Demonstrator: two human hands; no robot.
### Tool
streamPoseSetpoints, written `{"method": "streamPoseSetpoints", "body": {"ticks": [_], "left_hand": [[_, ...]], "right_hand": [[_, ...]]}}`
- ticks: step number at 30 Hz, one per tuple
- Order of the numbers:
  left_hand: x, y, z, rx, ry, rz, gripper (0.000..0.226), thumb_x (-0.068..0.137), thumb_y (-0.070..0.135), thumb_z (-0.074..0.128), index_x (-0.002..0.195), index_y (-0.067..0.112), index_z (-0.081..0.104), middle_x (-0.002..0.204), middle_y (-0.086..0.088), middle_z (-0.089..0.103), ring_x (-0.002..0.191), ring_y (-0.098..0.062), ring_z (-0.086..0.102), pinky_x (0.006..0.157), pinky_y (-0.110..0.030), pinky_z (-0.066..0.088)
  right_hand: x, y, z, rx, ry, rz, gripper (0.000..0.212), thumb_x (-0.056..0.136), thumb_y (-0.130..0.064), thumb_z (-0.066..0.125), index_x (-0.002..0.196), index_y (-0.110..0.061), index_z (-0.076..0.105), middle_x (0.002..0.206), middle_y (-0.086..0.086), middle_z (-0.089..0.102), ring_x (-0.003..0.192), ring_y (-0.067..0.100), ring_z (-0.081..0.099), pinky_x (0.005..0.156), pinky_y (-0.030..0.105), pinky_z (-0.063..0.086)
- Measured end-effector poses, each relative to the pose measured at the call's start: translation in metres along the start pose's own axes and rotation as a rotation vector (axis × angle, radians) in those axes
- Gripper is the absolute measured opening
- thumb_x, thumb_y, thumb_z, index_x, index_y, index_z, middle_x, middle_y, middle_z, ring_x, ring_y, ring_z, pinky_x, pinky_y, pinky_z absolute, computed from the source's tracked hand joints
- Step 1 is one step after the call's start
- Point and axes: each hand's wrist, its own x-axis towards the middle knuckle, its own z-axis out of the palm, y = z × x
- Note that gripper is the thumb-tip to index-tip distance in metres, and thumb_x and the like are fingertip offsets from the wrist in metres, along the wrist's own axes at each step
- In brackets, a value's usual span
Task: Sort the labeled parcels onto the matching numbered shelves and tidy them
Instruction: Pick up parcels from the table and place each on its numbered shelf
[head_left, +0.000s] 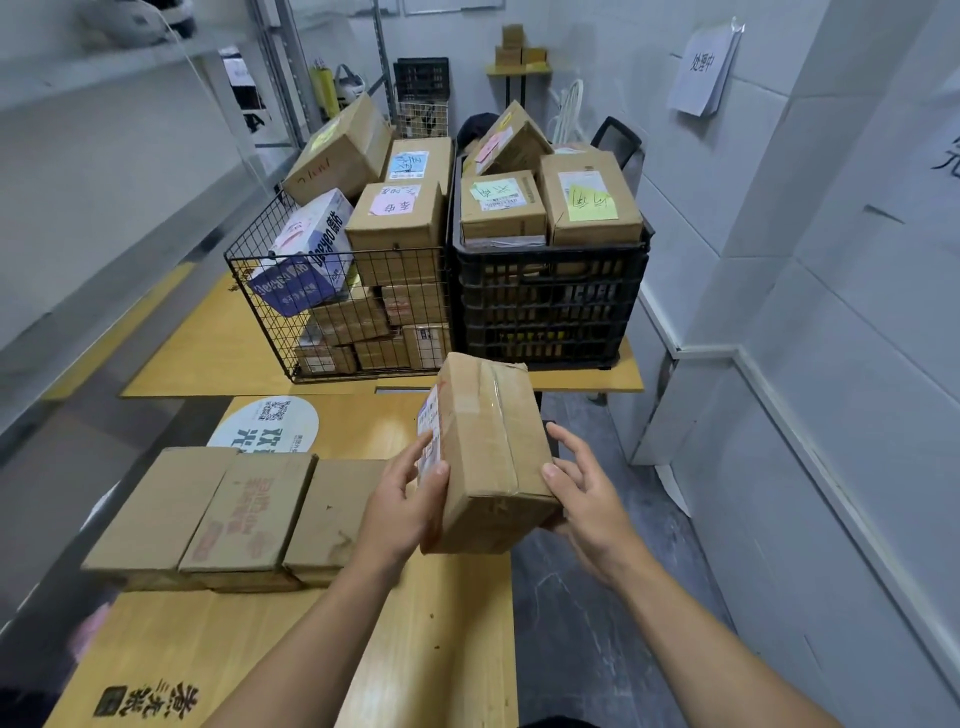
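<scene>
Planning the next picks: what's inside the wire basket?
The wire basket holds stacked cardboard parcels, plus a white-and-purple printed box leaning at its left. Lower parcels show through the mesh; those behind are covered.

This is a parcel sorting room: a wire basket (340, 291) and a black plastic crate (550, 306) on the far table hold labelled cardboard boxes (coloured handwritten notes on top), metal shelving (130, 57) lines the left, and a paper notice (704, 67) hangs on the right wall.
</scene>
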Motion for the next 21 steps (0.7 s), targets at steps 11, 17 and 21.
{"method": "streamPoseSetpoints", "body": {"ticks": [11, 17, 21], "left_hand": [[-0.012, 0.001, -0.002, -0.19, 0.035, -0.025, 0.06, 0.086, 0.027, 0.073, 0.137, 0.035, 0.042, 0.122, 0.016, 0.054, 0.101, -0.003, 0.062, 0.069, -0.025, 0.057], [-0.013, -0.007, -0.007, 0.08, 0.162, 0.148, 0.063, 0.083, 0.021, 0.077, 0.134, 0.037, 0.045, 0.131, 0.01, 0.051, 0.11, 0.015, 0.049, 0.082, -0.001, 0.04], [-0.017, -0.004, -0.01, 0.22, 0.172, 0.271, 0.066, 0.083, 0.021, 0.076, 0.137, 0.035, 0.041, 0.131, 0.019, 0.044, 0.12, 0.018, 0.036, 0.091, -0.001, 0.033]], "right_hand": [[-0.001, 0.001, -0.004, 0.015, -0.018, 0.028, 0.038, 0.105, -0.012, 0.048, 0.125, -0.039, 0.067, 0.131, -0.004, 0.059, 0.117, 0.021, 0.059, 0.098, 0.052, 0.055], [0.002, -0.007, -0.002, -0.386, 0.006, -0.072, 0.047, 0.098, -0.045, 0.058, 0.143, -0.03, 0.052, 0.142, -0.007, 0.046, 0.123, 0.005, 0.051, 0.1, 0.031, 0.048], [0.001, -0.004, 0.0, -0.294, -0.115, -0.044, 0.071, 0.081, -0.056, 0.07, 0.144, -0.04, 0.041, 0.136, -0.01, 0.057, 0.125, 0.011, 0.057, 0.099, 0.041, 0.054]]}}
